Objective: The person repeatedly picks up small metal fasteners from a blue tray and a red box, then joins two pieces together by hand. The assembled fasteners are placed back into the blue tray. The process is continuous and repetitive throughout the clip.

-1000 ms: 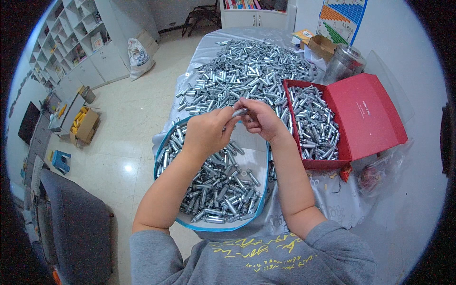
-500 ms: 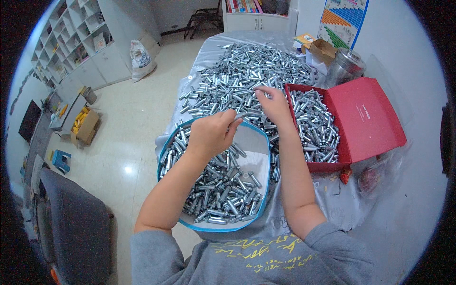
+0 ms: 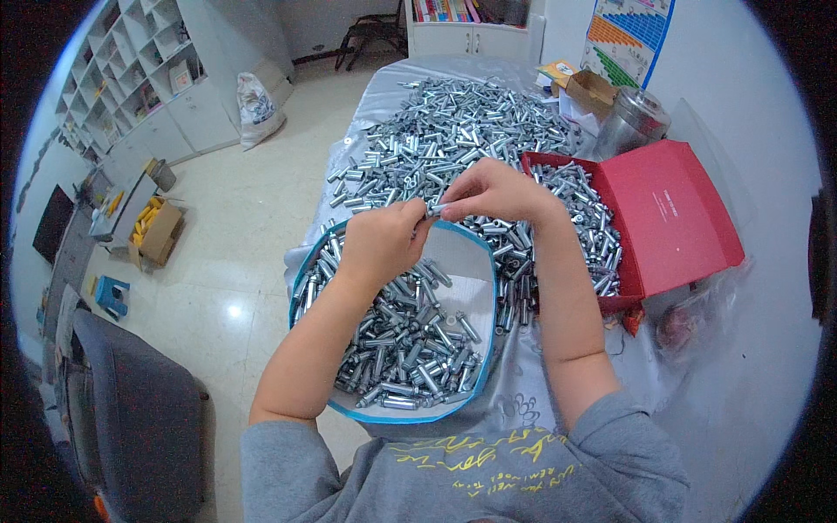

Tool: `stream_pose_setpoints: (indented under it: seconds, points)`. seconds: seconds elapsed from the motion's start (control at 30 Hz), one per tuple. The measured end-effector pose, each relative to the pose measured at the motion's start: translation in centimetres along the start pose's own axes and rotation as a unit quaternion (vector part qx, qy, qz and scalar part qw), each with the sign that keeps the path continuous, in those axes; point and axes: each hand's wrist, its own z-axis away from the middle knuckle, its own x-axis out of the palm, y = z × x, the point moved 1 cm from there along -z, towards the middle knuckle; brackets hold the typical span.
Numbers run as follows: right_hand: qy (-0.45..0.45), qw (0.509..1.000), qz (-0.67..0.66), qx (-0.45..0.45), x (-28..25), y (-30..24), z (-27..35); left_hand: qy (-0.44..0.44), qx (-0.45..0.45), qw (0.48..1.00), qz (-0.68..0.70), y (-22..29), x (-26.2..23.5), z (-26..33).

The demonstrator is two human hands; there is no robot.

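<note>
Above the far rim of a blue-edged white bin (image 3: 475,301), my two hands meet. My left hand (image 3: 382,240) is closed around a silver expansion bolt (image 3: 435,210), of which only a short end shows. The thumb and fingertips of my right hand (image 3: 499,192) pinch at that end; whether they hold a small part of their own is hidden. Inside the bin lie many bolts of the same kind (image 3: 397,357), with bare white bottom at its right side. A big heap of loose metal bolts and sleeves (image 3: 471,122) spreads over the table beyond my hands.
Right of my right forearm, an open red box (image 3: 676,218) holds more metal pieces. Behind it stand a metal canister (image 3: 635,120) and a cardboard box (image 3: 593,91). A clear plastic bag (image 3: 697,318) lies nearby. A dark chair (image 3: 139,410) stands at left.
My right hand has moved from the heap toward the left and nearer, and its fingertips now meet the bolt end. My left hand has stayed almost in place.
</note>
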Motion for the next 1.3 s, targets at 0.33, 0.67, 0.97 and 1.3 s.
stream_pose_setpoints:
  seconds: [0.33, 0.67, 0.97, 1.3]
  points:
    - [0.052, 0.998, 0.037, 0.018, -0.6, 0.6, 0.6, 0.017, -0.088, 0.99, 0.109, 0.3, -0.8, -0.2]
    - [0.084, 0.983, 0.162, 0.035, 0.0, -0.3, 0.2, -0.017, -0.039, 0.999, 0.034, -0.2, 0.2, 0.0]
    - [0.322, 0.899, 0.296, 0.006, -2.8, 3.4, -0.2, 0.011, -0.078, 0.997, 0.014, -0.1, 0.1, -0.3]
    - [0.088, 0.979, 0.178, 0.046, 0.3, 1.6, -1.5, 0.041, -0.067, 0.996, 0.043, -0.2, 0.0, 0.2]
